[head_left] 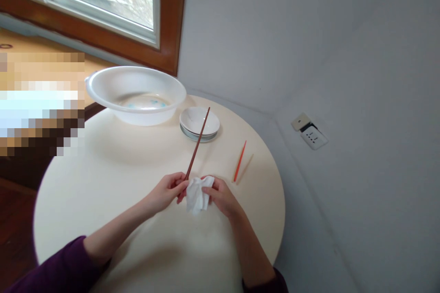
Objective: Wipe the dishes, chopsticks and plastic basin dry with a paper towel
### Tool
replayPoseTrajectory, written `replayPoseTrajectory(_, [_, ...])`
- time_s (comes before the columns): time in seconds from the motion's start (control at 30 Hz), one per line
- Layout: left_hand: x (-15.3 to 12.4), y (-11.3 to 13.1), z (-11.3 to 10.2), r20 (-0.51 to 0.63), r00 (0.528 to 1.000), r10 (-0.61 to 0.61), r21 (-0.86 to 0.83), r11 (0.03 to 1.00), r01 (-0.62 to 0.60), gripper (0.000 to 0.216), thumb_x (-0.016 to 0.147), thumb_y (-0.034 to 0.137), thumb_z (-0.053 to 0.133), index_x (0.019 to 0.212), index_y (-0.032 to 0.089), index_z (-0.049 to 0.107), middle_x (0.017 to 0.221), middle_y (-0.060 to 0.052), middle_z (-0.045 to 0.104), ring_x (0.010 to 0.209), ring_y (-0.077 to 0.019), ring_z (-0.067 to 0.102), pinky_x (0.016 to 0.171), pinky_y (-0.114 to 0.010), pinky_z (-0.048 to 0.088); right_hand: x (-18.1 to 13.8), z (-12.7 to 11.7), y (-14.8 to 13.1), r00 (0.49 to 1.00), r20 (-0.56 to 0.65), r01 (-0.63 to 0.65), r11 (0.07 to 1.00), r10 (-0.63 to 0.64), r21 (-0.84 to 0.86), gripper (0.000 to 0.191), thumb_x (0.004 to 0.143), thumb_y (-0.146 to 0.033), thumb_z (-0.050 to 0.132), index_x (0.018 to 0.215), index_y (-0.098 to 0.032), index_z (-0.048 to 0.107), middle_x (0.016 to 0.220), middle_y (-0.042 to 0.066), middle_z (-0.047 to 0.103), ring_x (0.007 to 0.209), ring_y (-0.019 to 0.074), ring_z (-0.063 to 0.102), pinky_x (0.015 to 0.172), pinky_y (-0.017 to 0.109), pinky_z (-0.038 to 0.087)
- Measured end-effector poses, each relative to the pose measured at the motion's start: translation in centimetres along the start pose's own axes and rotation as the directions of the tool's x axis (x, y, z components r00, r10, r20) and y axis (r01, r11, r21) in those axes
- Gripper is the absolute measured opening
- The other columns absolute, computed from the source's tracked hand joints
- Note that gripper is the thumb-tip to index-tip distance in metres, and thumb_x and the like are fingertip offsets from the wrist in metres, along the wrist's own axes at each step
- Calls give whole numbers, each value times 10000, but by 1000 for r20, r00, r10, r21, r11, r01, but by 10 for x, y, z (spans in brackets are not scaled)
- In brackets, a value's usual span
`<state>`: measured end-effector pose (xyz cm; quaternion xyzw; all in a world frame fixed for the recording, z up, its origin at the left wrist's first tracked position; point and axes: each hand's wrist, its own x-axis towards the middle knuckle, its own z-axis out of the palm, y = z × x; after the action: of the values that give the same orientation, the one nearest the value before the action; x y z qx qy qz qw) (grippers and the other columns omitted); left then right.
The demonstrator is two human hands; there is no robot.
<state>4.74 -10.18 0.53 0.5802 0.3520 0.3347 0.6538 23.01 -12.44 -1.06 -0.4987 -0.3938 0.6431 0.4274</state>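
Note:
My left hand is closed around the lower part of a long dark brown chopstick, which points up and away over the table. Whether a second one lies against it I cannot tell. A crumpled white tissue is pinched in my right hand, right beside the left fingers and the chopstick's lower end. Just beyond the hands, a small white bowl sits on another dish, and the chopstick's tip overlaps it in view. To the right lies an orange, tapered stick, with a paler stick alongside.
A large translucent white basin stands at the back left of the round cream table. Behind the table are a wood-framed window and a wall. A power socket is on the right wall. The far left is blurred out.

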Motion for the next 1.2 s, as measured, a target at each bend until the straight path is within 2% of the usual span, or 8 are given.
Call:
replayPoseTrajectory(0.2, [-3,8,-1,-62,998,16,25,1000,-14,343,771,468,517,596,185,434,464,68,443,424,-72,409,463,-221,329,3,-7,-3,982,-175,95,990,-76,105,205,550,-222,717,698,-165,587,605,-48,600,540,90,527,528,192,409])
replayPoseTrajectory(0.33, [-5,11,2,-94,995,27,57,998,-21,295,783,447,495,674,172,479,489,73,446,417,-69,401,465,-225,327,7,-8,-8,878,-473,194,954,-66,227,226,525,-212,704,718,-161,598,637,-20,637,559,115,560,529,217,438])
replayPoseTrajectory(0.4, [-6,9,6,-57,998,15,75,997,-11,296,786,454,487,700,171,491,476,78,431,414,-72,391,454,-222,313,8,-4,-9,841,-539,229,932,-45,279,230,524,-205,692,733,-158,607,670,-4,654,586,129,579,548,232,455])
replayPoseTrajectory(0.5, [-10,3,13,51,998,-33,99,995,27,329,787,485,481,655,185,455,467,74,421,415,-72,381,435,-215,287,5,11,-10,894,-438,262,898,-88,354,215,552,-227,689,744,-164,618,746,18,673,688,154,607,643,258,484])
replayPoseTrajectory(0.6, [-13,-2,18,137,988,-70,113,992,54,362,799,509,460,627,193,423,472,68,418,412,-66,357,423,-208,267,-3,27,-11,968,-180,237,880,-176,412,276,623,-353,659,844,-190,631,866,46,680,821,202,614,724,315,494])
replayPoseTrajectory(0.73, [-13,-1,17,154,986,-65,114,992,48,387,791,536,458,610,197,416,454,76,374,405,-65,312,411,-207,236,-9,33,-12,979,16,176,884,-203,433,301,609,-366,650,877,-231,628,895,33,663,849,214,601,756,343,486])
replayPoseTrajectory(1.0, [-12,3,15,135,988,-71,187,981,45,299,761,436,485,618,177,528,500,60,335,461,-90,294,429,-211,229,-1,25,3,983,-10,177,948,-181,264,235,581,-309,748,766,-203,650,685,-15,616,609,125,531,602,256,436])
replayPoseTrajectory(1.2, [-12,8,10,108,994,-30,273,962,-1,275,763,381,489,690,170,649,642,-14,572,581,-137,442,535,-218,346,-1,22,3,982,5,189,974,-191,128,256,620,-401,732,597,-171,623,528,-27,553,473,89,460,483,228,377])
